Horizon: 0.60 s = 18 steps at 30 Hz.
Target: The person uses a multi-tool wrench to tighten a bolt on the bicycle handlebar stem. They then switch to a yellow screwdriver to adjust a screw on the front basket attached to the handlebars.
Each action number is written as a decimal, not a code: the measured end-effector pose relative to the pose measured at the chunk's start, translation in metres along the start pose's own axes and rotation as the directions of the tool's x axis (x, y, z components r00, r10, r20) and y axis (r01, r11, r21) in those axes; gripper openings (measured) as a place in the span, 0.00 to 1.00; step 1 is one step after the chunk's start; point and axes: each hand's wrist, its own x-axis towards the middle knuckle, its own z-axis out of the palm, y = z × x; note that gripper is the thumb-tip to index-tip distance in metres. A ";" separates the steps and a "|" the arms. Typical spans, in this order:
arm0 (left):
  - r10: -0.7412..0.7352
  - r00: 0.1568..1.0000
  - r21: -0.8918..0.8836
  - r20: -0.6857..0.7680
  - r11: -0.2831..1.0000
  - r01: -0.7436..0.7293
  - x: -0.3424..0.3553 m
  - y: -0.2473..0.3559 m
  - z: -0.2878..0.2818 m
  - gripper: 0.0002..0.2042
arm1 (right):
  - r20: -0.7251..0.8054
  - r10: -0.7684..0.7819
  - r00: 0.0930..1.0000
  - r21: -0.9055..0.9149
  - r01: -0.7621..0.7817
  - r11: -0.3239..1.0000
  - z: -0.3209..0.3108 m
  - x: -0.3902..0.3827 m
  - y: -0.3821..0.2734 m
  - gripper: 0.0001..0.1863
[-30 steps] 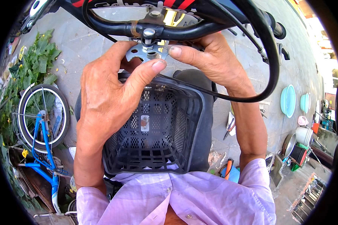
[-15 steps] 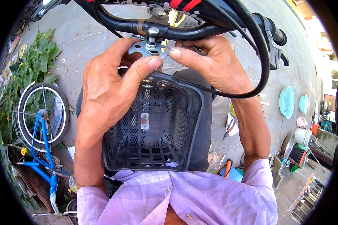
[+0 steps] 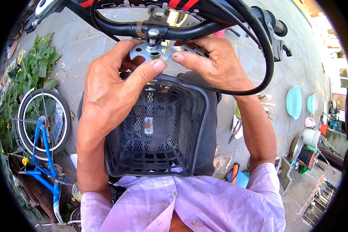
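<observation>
My left hand [image 3: 104,91] grips a flat silver spanner plate [image 3: 139,52] with cutouts, set around the bolt [image 3: 153,36] beneath the black handlebar [image 3: 197,30]. My right hand [image 3: 216,65] is closed on a similar holed plate [image 3: 187,48], thumb toward the bolt. Where the plates meet is partly hidden by the bolt and thumbs. A black plastic mesh basket [image 3: 197,116] sits just below both hands, over my dark-trousered lap. A black cable [image 3: 267,73] loops down past my right hand.
A blue bicycle [image 3: 46,147] lies at the left beside leafy plants [image 3: 38,58]. At the right are turquoise basins [image 3: 294,102], a white bucket [image 3: 310,138], pliers [image 3: 234,129] on a white piece and an orange-handled tool [image 3: 234,173]. A floor grate [image 3: 317,201] is at lower right.
My hands stay at the bolt, with small shifts. More of the holed plate under my right hand now shows, and the cable loop has moved slightly up and left.
</observation>
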 end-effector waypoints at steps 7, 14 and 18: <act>0.012 0.998 0.057 -0.055 0.998 -0.009 -0.004 0.004 0.005 0.21 | -0.007 -0.192 0.981 -0.044 0.191 0.981 0.007 0.012 0.020 0.22; -0.004 1.000 -0.003 -0.003 1.000 0.004 -0.002 0.004 0.002 0.20 | 0.016 -0.075 0.997 -0.085 0.076 0.993 0.000 0.002 0.006 0.22; -0.001 1.000 -0.038 0.007 0.999 0.001 -0.002 0.002 0.002 0.19 | -0.001 0.011 1.000 -0.070 -0.011 0.998 0.001 -0.003 -0.003 0.23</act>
